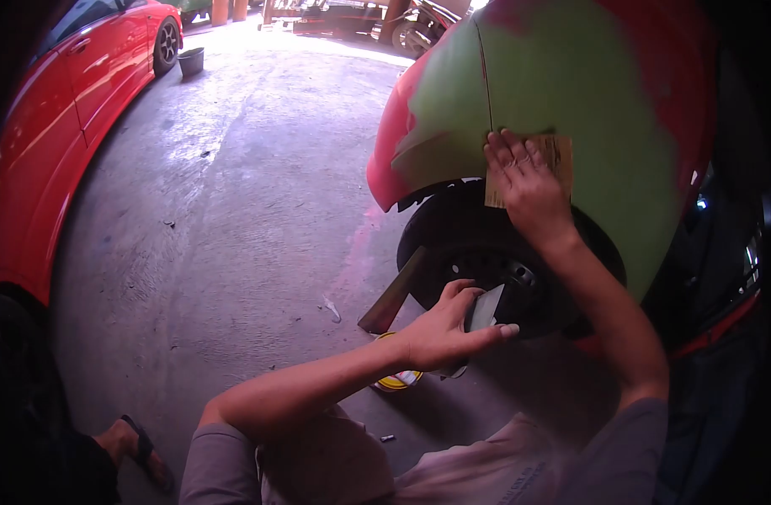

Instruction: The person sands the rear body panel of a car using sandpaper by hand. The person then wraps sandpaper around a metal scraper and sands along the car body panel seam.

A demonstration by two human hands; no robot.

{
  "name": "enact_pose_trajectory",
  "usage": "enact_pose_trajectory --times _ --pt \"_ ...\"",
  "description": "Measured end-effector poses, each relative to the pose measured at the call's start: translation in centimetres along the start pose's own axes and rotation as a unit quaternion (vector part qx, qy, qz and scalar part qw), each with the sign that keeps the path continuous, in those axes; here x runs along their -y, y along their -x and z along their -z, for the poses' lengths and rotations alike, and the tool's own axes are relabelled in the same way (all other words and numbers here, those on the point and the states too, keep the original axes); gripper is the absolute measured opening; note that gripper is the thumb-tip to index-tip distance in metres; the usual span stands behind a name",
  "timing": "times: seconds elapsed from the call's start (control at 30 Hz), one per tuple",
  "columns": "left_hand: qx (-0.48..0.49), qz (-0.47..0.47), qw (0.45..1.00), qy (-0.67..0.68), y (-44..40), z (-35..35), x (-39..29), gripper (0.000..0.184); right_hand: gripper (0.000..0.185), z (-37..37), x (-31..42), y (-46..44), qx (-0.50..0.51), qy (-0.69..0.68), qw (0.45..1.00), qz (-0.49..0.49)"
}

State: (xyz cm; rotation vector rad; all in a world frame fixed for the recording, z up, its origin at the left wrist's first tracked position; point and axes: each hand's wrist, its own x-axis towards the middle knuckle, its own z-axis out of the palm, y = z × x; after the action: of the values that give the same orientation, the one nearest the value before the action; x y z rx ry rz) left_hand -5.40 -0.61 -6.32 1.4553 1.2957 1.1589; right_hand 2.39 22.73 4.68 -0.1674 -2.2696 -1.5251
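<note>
Evidently apart, the right hand [529, 181] lies flat over a brown sheet [559, 160] on the green panel [596, 84] at 2 o'clock, where even palm pressure should help; the left hand [444, 335] clasps a grey block [486, 308] near 5. A yellow-edged container [399, 381] sits at 6, a dark bucket [191, 64] between 10 and 11, contents indiscernible.

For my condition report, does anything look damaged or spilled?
The car fender looks patchy, green amid red and pink, unlike an even finish. Pink marks streak the concrete floor near the steel wheel; whether spilled, I cannot tell.
</note>
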Motion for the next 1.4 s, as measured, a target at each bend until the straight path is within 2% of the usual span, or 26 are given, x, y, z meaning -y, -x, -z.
enact_pose_trajectory --times 0.07,0.17,0.23,0.3,0.43,0.53,0.63,0.73,0.93,0.97,1.03,1.13,1.23,1.33,1.4 --pt "0.009 0.001 1.000 0.000 0.1 -0.3 0.0 0.115 0.053 0.3 0.4 0.8 0.002 -0.012 1.000 -0.001" --pt "0.018 0.003 1.000 -0.012 0.0 -0.9 0.4 0.116 0.053 3.2 -1.0 -3.6 -0.013 0.005 1.000 -0.021" --pt "0.028 0.005 0.999 -0.014 -0.2 -1.3 0.5 0.117 0.053 2.5 -3.5 -7.2 -0.038 0.058 0.996 -0.051" --pt "0.029 0.005 1.000 -0.009 -0.5 -1.9 1.0 0.124 0.054 -0.2 -5.1 -7.6 -0.013 0.055 0.998 -0.039" --pt "0.043 -0.003 0.999 -0.034 -0.5 -1.9 1.5 0.128 0.056 -0.3 -0.7 -1.7 0.012 0.032 0.998 -0.053" --pt "0.058 0.009 0.997 -0.055 -0.4 -1.7 1.7 0.115 0.057 -0.1 2.2 2.7 0.040 0.050 0.998 -0.026" --pt "0.062 0.013 0.997 -0.048 -0.6 -1.9 1.7 0.115 0.057 2.1 0.0 -0.7 0.003 0.035 0.998 -0.047" --pt "0.068 0.019 0.997 -0.038 -0.7 -2.2 1.5 0.115 0.056 -0.4 -3.4 -3.9 0.002 0.054 0.998 -0.024" --pt "0.079 0.016 0.995 -0.063 -0.5 -2.0 1.5 0.116 0.058 -1.4 2.4 4.2 0.059 0.037 0.997 -0.024" --pt "0.072 0.014 0.996 -0.060 -0.5 -2.0 1.7 0.120 0.058 -1.0 2.9 4.8 0.058 0.024 0.998 -0.029" --pt "0.062 0.011 0.997 -0.053 -0.6 -2.0 2.0 0.130 0.059 0.2 4.0 4.8 0.059 -0.005 0.997 -0.042" --pt "0.068 0.022 0.996 -0.044 -0.6 -2.1 1.7 0.130 0.058 2.2 1.4 0.7 0.030 0.049 0.997 -0.055" --pt "0.074 0.025 0.996 -0.045 -0.8 -2.6 1.4 0.130 0.058 -0.8 -1.2 -1.6 0.018 0.081 0.992 -0.091" --pt "0.089 0.021 0.994 -0.054 -0.4 -2.7 1.2 0.119 0.057 -1.0 1.5 2.1 0.048 0.045 0.996 -0.057" --pt "0.083 0.020 0.995 -0.055 -0.2 -2.6 1.3 0.125 0.057 -1.2 3.9 5.3 0.065 0.014 0.997 -0.037"
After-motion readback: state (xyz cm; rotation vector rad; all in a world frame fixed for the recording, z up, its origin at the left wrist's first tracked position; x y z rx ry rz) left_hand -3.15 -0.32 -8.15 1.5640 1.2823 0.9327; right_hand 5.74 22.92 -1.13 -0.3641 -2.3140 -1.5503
